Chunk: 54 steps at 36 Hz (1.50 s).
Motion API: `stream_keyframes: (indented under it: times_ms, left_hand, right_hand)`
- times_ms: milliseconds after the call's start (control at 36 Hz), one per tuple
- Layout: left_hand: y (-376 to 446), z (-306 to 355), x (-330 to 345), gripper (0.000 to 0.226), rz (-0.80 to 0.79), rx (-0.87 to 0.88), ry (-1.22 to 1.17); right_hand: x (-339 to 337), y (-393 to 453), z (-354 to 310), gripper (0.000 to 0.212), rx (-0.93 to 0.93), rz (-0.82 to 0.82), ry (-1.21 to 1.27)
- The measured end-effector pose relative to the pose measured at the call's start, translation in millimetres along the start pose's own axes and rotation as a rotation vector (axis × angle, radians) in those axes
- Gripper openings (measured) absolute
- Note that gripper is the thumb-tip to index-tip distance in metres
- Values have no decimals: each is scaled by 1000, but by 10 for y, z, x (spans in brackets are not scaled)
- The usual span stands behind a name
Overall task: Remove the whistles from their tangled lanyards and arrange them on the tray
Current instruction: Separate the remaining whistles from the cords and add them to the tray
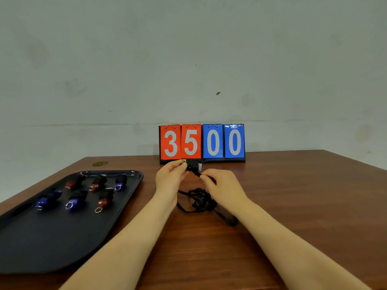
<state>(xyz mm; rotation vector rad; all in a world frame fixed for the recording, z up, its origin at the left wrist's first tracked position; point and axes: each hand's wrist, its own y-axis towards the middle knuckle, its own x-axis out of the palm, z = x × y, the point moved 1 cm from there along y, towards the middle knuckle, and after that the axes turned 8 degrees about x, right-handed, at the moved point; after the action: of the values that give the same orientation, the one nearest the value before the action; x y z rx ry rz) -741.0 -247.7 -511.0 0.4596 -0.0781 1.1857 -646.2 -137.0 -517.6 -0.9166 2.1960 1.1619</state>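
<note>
Both hands met above the far middle of the table (293,206), just in front of the flip scoreboard (202,142). Left hand (170,177) pinched the split ring (183,162) of a dark whistle (193,165) between thumb and fingertips, while the right hand (225,188) pinched the black lanyard clip (198,174) just beside it. The whistle hung in the air between the two hands, well apart from the tray (62,237).

To do this step well, I judged that the left hand should hold the ring steady and the right hand should press the clip's gate open, then slide it off along the ring's curve, not tug, since pulling would only tighten the loose cord (201,200) heaped on the table beneath the wrists.

As far as the blur allowed, the whistle's long axis ran roughly left to right, ring end toward the left hand; which way its mouthpiece faced could not be told.

Six freed whistles lay on the tray in two rows of three, each with its long axis running from near left to far right and its ring end toward the person.
</note>
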Motion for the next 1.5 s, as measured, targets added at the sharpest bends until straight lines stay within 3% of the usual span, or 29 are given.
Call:
stream_keyframes:
  times_ms: [222, 389, 722, 944, 1139, 1250, 1333, 1500]
  left_hand:
    - [18, -27, -3, 15, -32, 84, 258]
    - [-29, 63, 47, 12, -215, 189, 404]
    - [-104, 51, 129, 18, -361, 302, 444]
    - [-169, 76, 161, 33, -447, 215, 210]
    - [-215, 106, 184, 22, -456, 200, 137]
    - [-207, 82, 169, 31, -474, 302, 377]
    - [-207, 89, 166, 21, -468, 357, 450]
    - [-214, 74, 172, 20, -397, 86, 191]
  right_hand:
    - [-44, 22, 36, 13, 70, 142, 104]
    - [-69, 18, 76, 13, 147, 131, 322]
    - [-115, 0, 14, 15, 263, 18, 636]
    - [-206, -9, -60, 16, 341, -42, 858]
    - [-213, 2, -69, 17, 403, -39, 914]
    - [-211, -6, -71, 20, 423, -40, 917]
    - [-196, -15, -72, 21, 441, -43, 918]
    - [-199, -3, -95, 22, 384, -37, 817]
